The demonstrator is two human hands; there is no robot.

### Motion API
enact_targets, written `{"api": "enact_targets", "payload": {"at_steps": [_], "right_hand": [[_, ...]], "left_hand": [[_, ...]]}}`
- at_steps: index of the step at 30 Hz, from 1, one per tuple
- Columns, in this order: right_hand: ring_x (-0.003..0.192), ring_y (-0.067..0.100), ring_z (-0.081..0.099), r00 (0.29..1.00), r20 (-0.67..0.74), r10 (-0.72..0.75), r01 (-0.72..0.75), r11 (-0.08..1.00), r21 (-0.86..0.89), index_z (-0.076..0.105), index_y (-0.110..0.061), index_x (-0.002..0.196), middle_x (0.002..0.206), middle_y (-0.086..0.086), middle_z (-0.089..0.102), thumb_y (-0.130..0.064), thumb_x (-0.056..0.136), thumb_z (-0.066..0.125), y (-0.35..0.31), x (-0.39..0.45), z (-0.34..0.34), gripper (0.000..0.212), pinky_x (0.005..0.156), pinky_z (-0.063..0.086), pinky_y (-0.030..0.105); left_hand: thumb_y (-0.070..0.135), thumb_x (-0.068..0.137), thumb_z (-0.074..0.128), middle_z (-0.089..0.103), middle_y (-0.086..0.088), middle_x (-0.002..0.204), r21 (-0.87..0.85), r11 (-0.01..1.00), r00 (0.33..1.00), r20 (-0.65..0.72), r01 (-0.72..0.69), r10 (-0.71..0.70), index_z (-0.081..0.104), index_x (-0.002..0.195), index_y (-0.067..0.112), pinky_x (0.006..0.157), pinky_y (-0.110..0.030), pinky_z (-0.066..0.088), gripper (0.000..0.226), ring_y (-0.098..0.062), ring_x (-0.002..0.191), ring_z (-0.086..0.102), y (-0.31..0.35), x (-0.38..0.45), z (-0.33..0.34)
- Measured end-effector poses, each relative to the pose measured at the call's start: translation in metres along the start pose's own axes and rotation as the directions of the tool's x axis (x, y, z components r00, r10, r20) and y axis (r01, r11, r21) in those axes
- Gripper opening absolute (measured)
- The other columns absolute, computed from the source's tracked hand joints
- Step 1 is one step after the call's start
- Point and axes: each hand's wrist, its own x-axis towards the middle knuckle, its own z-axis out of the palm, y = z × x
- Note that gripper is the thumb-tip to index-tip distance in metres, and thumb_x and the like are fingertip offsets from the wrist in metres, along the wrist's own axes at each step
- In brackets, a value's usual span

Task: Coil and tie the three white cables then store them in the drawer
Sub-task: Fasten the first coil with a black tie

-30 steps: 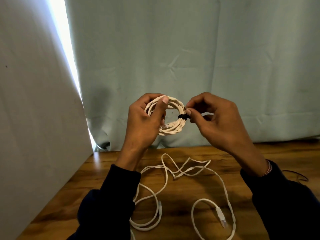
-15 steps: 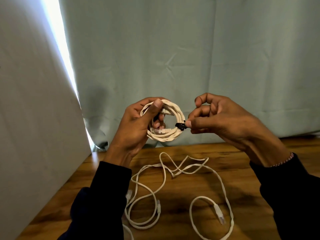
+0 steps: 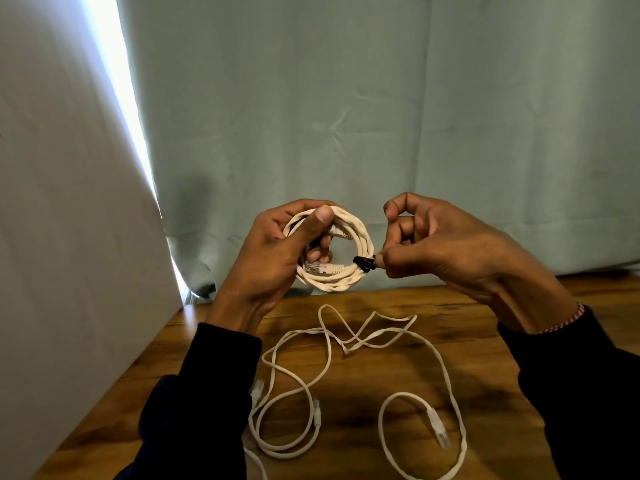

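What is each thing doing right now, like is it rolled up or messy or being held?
Coiled cable: rolled up, held in the air.
Black tie: wrapped on the coil, pinched.
Loose cables: messy on the table.
Left hand: gripping the coil.
Right hand: pinching the tie.

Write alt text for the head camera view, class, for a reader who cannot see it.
Two hands hold a coiled white cable in the air: the left hand grips the coil while the right hand pinches a black tie wrapped around it. Below, loose white cables lie uncoiled on a wooden table before a pale curtain.
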Motion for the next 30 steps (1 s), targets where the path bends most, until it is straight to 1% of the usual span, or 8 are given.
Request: {"api": "enact_targets", "payload": {"at_steps": [5,9,12,15,18,22,24,30], "right_hand": [[0.071,0.023,0.068,1.0,0.007,0.007,-0.006,0.995,-0.103,0.051,-0.013,0.113,0.073,0.008,0.071,0.011,0.076,0.075,0.001,0.0,0.002,0.05,0.077,0.06,0.037],[0.073,0.021,0.073,0.999,0.036,0.013,-0.006,0.982,-0.187,0.048,-0.015,0.117,0.078,0.008,0.075,0.005,0.076,0.078,-0.001,-0.001,0.003,0.055,0.073,0.058,0.031],[0.079,0.02,0.074,1.0,0.028,0.004,0.004,0.963,-0.27,0.045,-0.02,0.116,0.082,0.004,0.076,-0.003,0.077,0.08,0.002,0.001,0.005,0.055,0.078,0.059,0.034],[0.083,0.019,0.073,0.998,-0.006,-0.07,0.064,0.941,-0.333,0.043,-0.025,0.106,0.086,0.0,0.076,-0.008,0.08,0.079,0.006,0.004,0.009,0.047,0.082,0.06,0.039],[0.081,0.019,0.073,0.983,-0.001,-0.181,0.169,0.921,-0.35,0.039,-0.021,0.099,0.086,0.001,0.076,-0.008,0.083,0.076,0.008,0.005,0.012,0.043,0.081,0.06,0.042],[0.08,0.021,0.073,0.954,0.044,-0.297,0.294,0.896,-0.332,0.037,-0.019,0.096,0.086,0.003,0.075,-0.004,0.084,0.074,0.008,0.003,0.014,0.042,0.079,0.061,0.04],[0.08,0.02,0.073,0.949,0.039,-0.313,0.308,0.895,-0.322,0.037,-0.018,0.095,0.086,0.003,0.076,-0.004,0.084,0.074,0.009,0.004,0.014,0.042,0.078,0.061,0.036],[0.081,0.02,0.074,0.964,0.057,-0.261,0.267,0.931,-0.249,0.043,-0.016,0.094,0.086,0.004,0.077,-0.007,0.081,0.074,0.011,0.007,0.016,0.035,0.077,0.061,0.034]], "left_hand": [[0.031,0.089,0.063,0.066,-0.012,0.079,0.203,0.978,0.998,0.035,-0.051,0.045,0.074,0.105,0.01,0.059,-0.03,0.051,0.029,-0.02,0.062,0.055,0.001,-0.001,-0.004],[0.033,0.09,0.063,0.07,-0.005,0.078,0.327,0.943,0.997,0.062,-0.069,0.051,0.075,0.105,0.014,0.059,-0.026,0.051,0.026,-0.02,0.062,0.059,0.005,-0.002,-0.006],[0.037,0.087,0.063,0.073,0.004,0.079,0.372,0.926,0.996,0.078,-0.068,0.042,0.075,0.102,0.019,0.06,-0.024,0.052,0.026,-0.016,0.066,0.062,0.008,-0.003,-0.005],[0.035,0.088,0.063,0.074,0.003,0.08,0.368,0.928,0.996,0.084,-0.06,0.032,0.075,0.102,0.019,0.059,-0.024,0.052,0.025,-0.017,0.065,0.061,0.009,-0.003,-0.008],[0.03,0.09,0.064,0.07,-0.002,0.077,0.305,0.952,0.998,0.064,-0.023,0.004,0.075,0.104,0.014,0.056,-0.025,0.049,0.024,-0.017,0.06,0.056,0.008,-0.003,-0.015],[0.029,0.088,0.064,0.063,-0.008,0.072,0.228,0.974,0.997,0.066,0.014,-0.03,0.076,0.102,0.01,0.055,-0.028,0.047,0.026,-0.013,0.056,0.05,0.005,-0.003,-0.019],[0.028,0.088,0.064,0.059,-0.009,0.071,0.175,0.984,0.995,0.08,0.039,-0.054,0.075,0.101,0.008,0.054,-0.026,0.046,0.026,-0.011,0.054,0.048,0.005,-0.003,-0.02],[0.027,0.087,0.063,0.057,-0.005,0.066,0.102,0.991,0.99,0.106,0.084,-0.095,0.075,0.098,0.008,0.052,-0.024,0.046,0.024,-0.012,0.052,0.044,0.003,-0.003,-0.024]]}}
